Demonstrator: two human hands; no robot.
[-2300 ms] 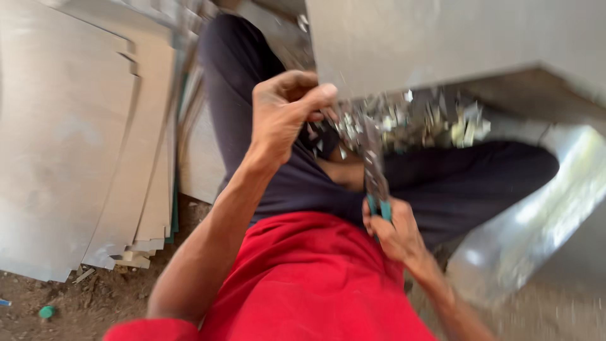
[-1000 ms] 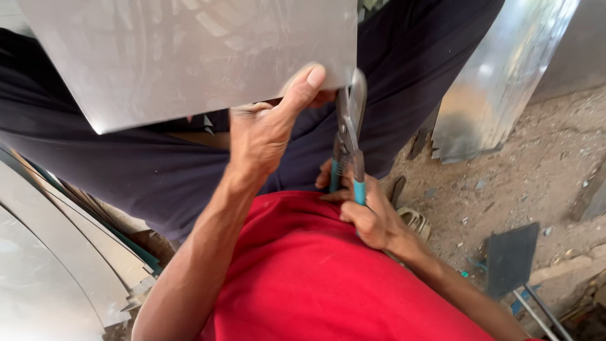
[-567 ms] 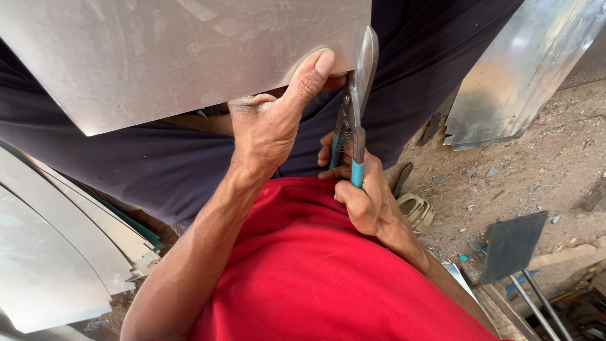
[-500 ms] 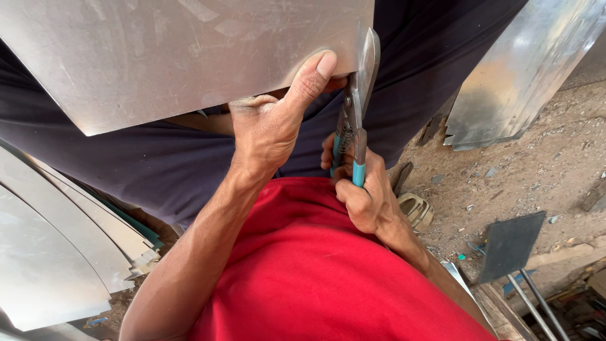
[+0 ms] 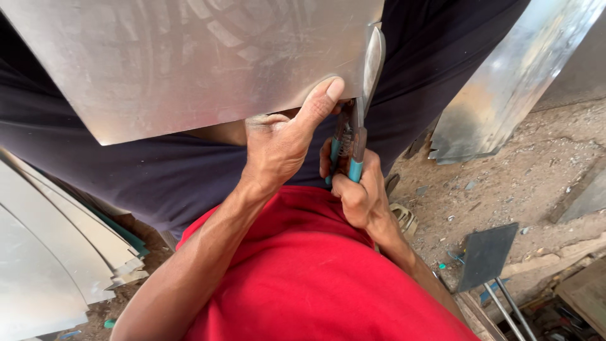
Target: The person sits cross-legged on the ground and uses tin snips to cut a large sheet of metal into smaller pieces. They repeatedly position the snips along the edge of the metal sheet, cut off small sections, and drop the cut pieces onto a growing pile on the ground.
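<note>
The metal sheet [image 5: 189, 63] is gripped at its lower edge by the left hand [image 5: 278, 145], thumb pressed on top, fingers hidden beneath. The snips [image 5: 356, 120], teal-handled, are clenched in the right hand [image 5: 356, 189], just right of the left thumb. Compared with a second ago, the blades are found slightly further up the sheet's right edge, and a narrow strip [image 5: 374, 57] stands curled beside them. The cut is judged to be advancing. Stacked sheets [image 5: 50, 252] lie well left.
</note>
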